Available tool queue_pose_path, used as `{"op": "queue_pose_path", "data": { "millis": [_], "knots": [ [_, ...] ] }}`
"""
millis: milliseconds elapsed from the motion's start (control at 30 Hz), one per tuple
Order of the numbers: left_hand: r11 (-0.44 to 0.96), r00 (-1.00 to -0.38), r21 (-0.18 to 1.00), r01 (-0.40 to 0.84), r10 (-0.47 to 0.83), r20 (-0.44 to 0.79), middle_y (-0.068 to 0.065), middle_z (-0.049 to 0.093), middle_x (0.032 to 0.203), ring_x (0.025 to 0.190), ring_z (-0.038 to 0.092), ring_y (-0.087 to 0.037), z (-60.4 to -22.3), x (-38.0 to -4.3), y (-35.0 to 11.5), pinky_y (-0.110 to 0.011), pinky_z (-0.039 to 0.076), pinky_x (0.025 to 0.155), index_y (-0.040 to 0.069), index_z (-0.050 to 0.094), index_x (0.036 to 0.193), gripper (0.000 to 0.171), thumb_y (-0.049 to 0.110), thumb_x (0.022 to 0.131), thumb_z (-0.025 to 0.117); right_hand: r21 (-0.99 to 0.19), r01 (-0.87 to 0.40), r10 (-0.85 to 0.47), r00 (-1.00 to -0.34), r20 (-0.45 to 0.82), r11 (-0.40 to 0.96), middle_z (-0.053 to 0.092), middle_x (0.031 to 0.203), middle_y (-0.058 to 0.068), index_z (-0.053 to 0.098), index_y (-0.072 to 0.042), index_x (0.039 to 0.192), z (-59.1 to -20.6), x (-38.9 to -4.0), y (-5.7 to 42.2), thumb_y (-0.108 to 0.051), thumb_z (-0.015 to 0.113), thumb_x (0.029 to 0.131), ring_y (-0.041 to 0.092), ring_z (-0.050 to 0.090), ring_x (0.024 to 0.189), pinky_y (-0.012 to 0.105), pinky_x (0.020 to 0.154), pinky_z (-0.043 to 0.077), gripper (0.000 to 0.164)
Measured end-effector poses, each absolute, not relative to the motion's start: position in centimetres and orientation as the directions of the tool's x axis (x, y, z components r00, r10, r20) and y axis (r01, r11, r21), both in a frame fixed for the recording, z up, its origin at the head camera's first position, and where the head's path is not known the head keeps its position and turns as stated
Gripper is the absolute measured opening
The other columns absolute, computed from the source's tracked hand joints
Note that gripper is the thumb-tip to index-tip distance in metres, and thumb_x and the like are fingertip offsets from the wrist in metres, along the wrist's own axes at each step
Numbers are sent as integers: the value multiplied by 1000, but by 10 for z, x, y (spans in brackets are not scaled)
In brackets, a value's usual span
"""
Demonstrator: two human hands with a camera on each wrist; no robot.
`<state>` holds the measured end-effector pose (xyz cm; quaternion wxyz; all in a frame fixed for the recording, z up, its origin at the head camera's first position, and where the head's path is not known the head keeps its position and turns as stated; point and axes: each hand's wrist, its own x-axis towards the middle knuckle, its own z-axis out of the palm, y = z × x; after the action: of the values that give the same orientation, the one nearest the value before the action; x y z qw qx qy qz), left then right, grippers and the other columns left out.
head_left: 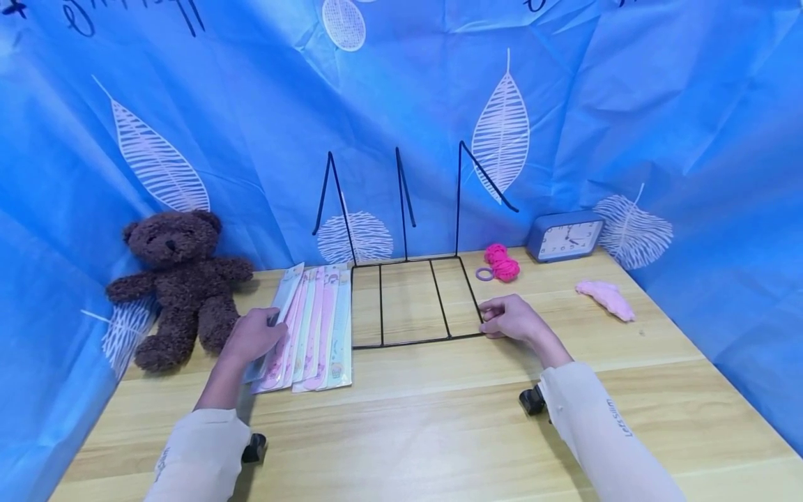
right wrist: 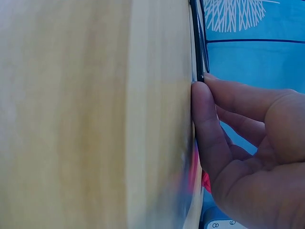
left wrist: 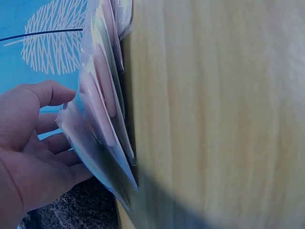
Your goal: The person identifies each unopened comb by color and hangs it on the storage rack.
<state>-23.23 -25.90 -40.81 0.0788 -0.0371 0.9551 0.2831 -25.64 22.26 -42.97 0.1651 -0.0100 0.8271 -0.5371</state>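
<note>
My left hand [head_left: 256, 336] is at the left edge of a fanned row of clear plastic packets [head_left: 323, 335] holding long, flat pastel pieces. In the left wrist view its fingers curl around the edge of the outermost packet [left wrist: 95, 152], thumb and fingers on either side. My right hand [head_left: 516, 321] pinches the front right corner of a black wire rack [head_left: 414, 341] between thumb and fingers. The rack's base lies flat on the table and its tall bent prongs rise at the back. Right beside the rack's left side lie the packets.
A brown teddy bear [head_left: 178, 286] sits at the left against the blue curtain [head_left: 263, 104]. Behind my right hand are a pink yarn bundle [head_left: 502, 263] and a purple ring [head_left: 484, 274]. A blue clock [head_left: 566, 237] and a pink crescent-shaped piece [head_left: 606, 300] stand farther right on the wooden table [head_left: 401, 432].
</note>
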Motion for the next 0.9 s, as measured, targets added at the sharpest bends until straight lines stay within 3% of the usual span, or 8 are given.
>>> {"op": "queue_pose_path", "data": {
  "millis": [67, 233, 400, 600, 900],
  "knots": [
    [845, -989, 524, -103, -30, -145, -30, 58, 134, 102, 60, -43, -409, -233, -259, -56, 48, 90, -12, 40, 148, 60, 21, 98, 50, -892, 160, -196, -945, -263, 424, 59, 102, 18, 47, 17, 140, -430, -257, 223, 13, 71, 84, 19, 67, 82, 33, 79, 59, 61],
    [854, -995, 514, -74, -30, -93, -31, 49, 144, 127, 50, -48, -406, -233, -259, -60, 44, 100, -9, 45, 146, 53, 20, 102, 49, -893, 159, -198, -945, -261, 420, 59, 101, 18, 47, 17, 140, -431, -257, 223, 13, 71, 84, 19, 68, 82, 33, 79, 59, 61],
    [860, -997, 505, -72, -61, -39, -31, 53, 140, 117, 57, -46, -404, -231, -258, -57, 48, 91, -7, 51, 143, 47, 20, 105, 45, -892, 158, -202, -943, -263, 424, 59, 102, 18, 46, 17, 140, -430, -257, 223, 13, 71, 84, 20, 68, 83, 34, 79, 59, 61],
    [859, -983, 505, -88, -157, 95, -28, 67, 119, 97, 64, -43, -406, -229, -261, -52, 49, 75, -2, 62, 133, 38, 16, 102, 49, -890, 162, -204, -941, -269, 426, 58, 103, 18, 45, 16, 141, -430, -258, 222, 13, 70, 85, 20, 67, 84, 34, 80, 59, 61],
    [791, -954, 608, -69, -232, 193, -28, 67, 122, 112, 61, -47, -393, -227, -258, -59, 47, 91, -5, 61, 135, 41, 13, 99, 53, -889, 161, -204, -941, -269, 430, 59, 101, 17, 45, 17, 141, -430, -258, 223, 13, 70, 85, 19, 68, 83, 33, 79, 59, 61]
  ]
}}
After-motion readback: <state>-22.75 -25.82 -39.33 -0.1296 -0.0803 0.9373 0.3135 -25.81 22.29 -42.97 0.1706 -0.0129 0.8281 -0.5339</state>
